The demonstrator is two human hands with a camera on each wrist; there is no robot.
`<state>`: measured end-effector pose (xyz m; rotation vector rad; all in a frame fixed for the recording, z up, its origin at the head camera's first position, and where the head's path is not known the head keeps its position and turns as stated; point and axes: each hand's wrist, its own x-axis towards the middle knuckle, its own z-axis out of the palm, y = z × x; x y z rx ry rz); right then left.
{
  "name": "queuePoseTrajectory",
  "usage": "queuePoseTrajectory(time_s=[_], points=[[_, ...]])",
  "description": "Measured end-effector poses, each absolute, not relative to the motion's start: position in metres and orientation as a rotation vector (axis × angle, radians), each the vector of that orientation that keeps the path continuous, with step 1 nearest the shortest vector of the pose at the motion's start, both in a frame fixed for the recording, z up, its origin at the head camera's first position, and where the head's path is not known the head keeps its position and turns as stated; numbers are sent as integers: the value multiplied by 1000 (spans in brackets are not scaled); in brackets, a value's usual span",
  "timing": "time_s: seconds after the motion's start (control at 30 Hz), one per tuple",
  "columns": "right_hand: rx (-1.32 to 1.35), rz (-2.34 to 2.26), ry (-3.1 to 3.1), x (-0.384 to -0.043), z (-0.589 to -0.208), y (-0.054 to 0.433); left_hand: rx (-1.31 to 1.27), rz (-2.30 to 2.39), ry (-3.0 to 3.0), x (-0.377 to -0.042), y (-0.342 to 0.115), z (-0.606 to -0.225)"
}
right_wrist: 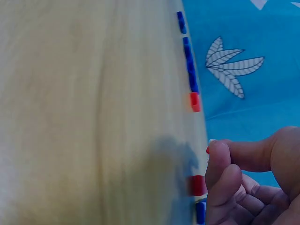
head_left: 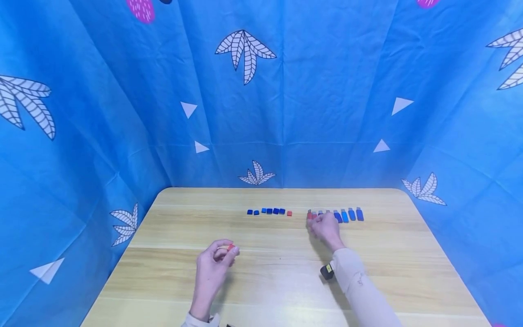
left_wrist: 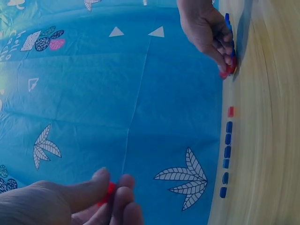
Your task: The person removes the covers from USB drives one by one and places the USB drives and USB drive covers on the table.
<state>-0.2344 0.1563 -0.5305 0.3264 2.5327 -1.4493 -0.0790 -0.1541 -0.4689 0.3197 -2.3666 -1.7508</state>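
Note:
My left hand (head_left: 211,268) is raised over the near-left part of the table, pinching a small red cap (head_left: 230,247) between thumb and fingertips. At the back right, my right hand (head_left: 327,228) pinches a red USB stick (head_left: 309,215) at the left end of a row; its metal plug points away from me. In the right wrist view only a sliver of that stick shows past the fingertips. Right beside it lies another red USB stick (right_wrist: 197,185). Several blue USB sticks (head_left: 359,214) continue the row rightward, some hidden behind my right hand.
Left of the sticks, a row of small caps lies along the back of the wooden table (head_left: 278,281): several blue caps (head_left: 269,211) and one red cap (head_left: 289,213) at its right end. A blue patterned curtain (head_left: 327,113) hangs just behind the table.

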Motion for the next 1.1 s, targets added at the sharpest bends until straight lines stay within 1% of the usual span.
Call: queuePoseTrajectory(time_s=[0.27,0.5,0.73,0.9,1.1], points=[[329,-1426,2573,-235,-538,156,258,-1730,-2428,-82,-147,-472],[410,-1381,2551,-240,-542,158,151,-1635,-2422,-83,-142,-473],[426,-1368,2559,-240,-545,158,116,-1637,-2478,-89,-135,-472],[414,-1370,2558,-238,-543,158,106,-1675,-2518,-93,-129,-470],[390,-1432,2544,-227,-533,162,59,-1664,-2569,-99,-123,-472]])
